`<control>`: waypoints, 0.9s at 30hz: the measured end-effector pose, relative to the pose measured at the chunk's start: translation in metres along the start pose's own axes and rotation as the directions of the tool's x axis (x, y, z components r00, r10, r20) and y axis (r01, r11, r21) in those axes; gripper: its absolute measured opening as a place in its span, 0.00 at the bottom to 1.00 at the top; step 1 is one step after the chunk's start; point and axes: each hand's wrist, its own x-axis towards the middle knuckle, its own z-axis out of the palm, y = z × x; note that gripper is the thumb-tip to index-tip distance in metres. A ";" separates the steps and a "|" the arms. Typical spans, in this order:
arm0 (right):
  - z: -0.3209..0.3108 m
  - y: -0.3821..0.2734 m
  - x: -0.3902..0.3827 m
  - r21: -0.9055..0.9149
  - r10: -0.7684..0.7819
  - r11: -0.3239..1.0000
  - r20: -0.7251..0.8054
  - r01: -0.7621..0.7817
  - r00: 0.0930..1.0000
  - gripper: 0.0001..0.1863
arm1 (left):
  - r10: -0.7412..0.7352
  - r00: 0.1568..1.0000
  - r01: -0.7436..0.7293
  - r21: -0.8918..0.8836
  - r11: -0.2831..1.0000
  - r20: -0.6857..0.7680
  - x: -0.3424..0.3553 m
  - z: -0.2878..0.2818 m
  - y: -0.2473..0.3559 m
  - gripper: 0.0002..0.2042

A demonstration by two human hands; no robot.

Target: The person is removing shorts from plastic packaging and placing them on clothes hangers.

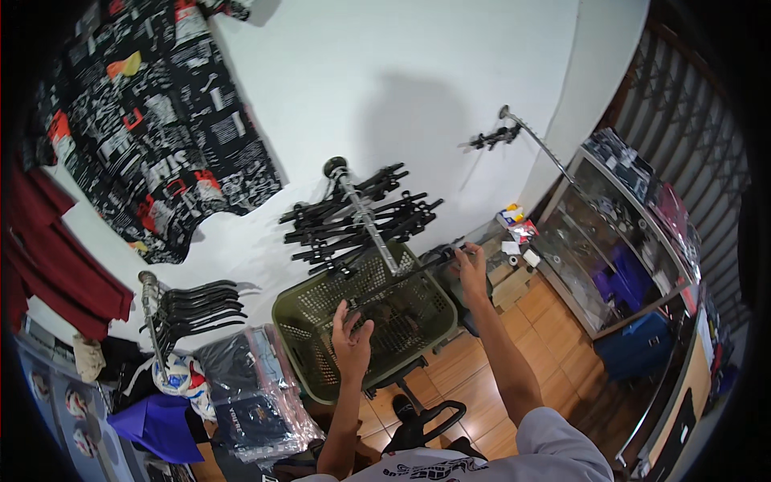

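A slim black clip hanger (393, 288) stretches slantwise above an olive-green plastic basket (283, 318). My right hand (474, 269) pinches its far right end. At the other end, the fingertips of my left hand (351, 347) are beside the clip, thumb and fingers apart; whether they touch it is hard to see. Just beyond, several black clip hangers (361, 221) hang from a chrome wall rail (365, 215) that juts out over the basket. Dark items lie low inside the basket, too dim to name.
Plastic-wrapped folded clothes (257, 402) are stacked left of the basket. Black curved hangers (201, 305) hang from another rail at left, beneath a patterned shirt (169, 136). A glass cabinet (594, 257) stands at right. A black looped handle (444, 419) rises near my body.
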 end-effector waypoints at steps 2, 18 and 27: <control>-0.024 -0.008 -0.025 0.050 -0.058 0.997 -0.038 0.060 0.998 0.17 | 0.020 1.000 -0.020 0.049 0.999 -0.001 -0.010 0.014 0.012 0.33; -0.405 0.037 -0.440 0.164 0.224 0.974 -0.789 -0.155 0.573 0.17 | -0.199 0.710 0.059 0.224 0.973 0.675 -0.246 0.159 -0.066 0.13; -0.510 -0.008 -0.630 0.101 0.105 0.973 -0.994 0.205 -0.007 0.15 | -0.192 0.195 0.031 0.190 0.981 0.962 -0.437 0.309 -0.050 0.17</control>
